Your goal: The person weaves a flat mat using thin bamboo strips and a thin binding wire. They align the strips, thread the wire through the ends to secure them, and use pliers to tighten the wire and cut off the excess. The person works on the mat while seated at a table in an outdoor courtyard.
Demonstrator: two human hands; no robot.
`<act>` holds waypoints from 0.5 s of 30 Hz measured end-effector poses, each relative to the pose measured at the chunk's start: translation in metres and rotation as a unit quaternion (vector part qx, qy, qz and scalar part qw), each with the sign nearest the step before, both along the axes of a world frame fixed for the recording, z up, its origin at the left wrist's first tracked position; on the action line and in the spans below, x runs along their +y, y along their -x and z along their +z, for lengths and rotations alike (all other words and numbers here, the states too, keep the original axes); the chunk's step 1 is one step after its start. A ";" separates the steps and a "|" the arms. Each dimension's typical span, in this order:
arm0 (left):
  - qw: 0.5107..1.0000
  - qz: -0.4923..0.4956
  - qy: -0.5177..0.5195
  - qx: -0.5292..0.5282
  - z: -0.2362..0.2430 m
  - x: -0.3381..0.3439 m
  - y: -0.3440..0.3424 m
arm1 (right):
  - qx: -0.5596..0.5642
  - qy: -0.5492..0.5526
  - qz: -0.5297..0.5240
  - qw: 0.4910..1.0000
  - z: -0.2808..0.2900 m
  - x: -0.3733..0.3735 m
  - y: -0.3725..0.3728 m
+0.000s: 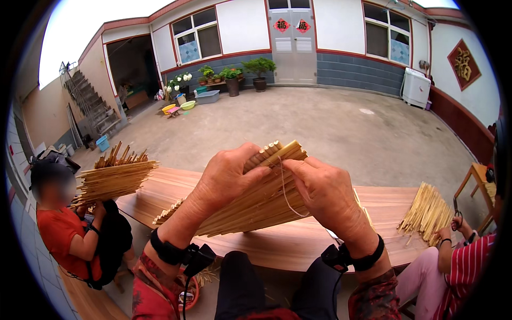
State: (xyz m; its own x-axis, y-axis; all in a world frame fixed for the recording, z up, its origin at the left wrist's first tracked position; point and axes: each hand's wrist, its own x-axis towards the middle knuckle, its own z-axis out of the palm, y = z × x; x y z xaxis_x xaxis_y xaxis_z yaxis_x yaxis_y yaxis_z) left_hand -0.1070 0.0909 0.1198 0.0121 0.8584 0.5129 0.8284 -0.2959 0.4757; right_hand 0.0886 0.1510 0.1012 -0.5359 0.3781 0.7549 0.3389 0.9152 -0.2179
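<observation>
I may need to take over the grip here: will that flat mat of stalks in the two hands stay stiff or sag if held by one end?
The mat of stalks probably stays stiff along its length: it juts past the left hand without drooping. Across the stalks it may flex or fan, since only thin string by the right hand seems to bind them. It looks light.

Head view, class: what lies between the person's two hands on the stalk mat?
In the head view, a thin loose string hangs between the left hand and right hand, across the stalk mat.
</observation>
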 end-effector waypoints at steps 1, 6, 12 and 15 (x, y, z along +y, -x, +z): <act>1.000 0.001 0.003 0.006 0.000 0.000 -0.001 | -0.008 0.003 -0.003 1.000 0.000 0.000 -0.001; 1.000 0.000 0.005 0.014 0.002 0.005 -0.001 | 0.007 0.009 -0.005 1.000 0.000 0.000 0.000; 0.999 -0.009 -0.037 0.026 0.003 0.004 -0.003 | 0.029 0.023 0.012 0.999 -0.001 0.005 0.000; 1.000 0.003 -0.001 0.021 0.002 0.002 -0.007 | 0.045 0.024 0.038 0.998 -0.010 0.013 -0.004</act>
State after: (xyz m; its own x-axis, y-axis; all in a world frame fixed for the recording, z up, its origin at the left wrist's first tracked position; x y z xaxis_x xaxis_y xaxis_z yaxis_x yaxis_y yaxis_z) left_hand -0.1004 0.0928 0.1222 0.0287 0.8578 0.5133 0.8493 -0.2917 0.4400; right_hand 0.0928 0.1644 0.0907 -0.4951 0.3755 0.7835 0.2453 0.9255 -0.2885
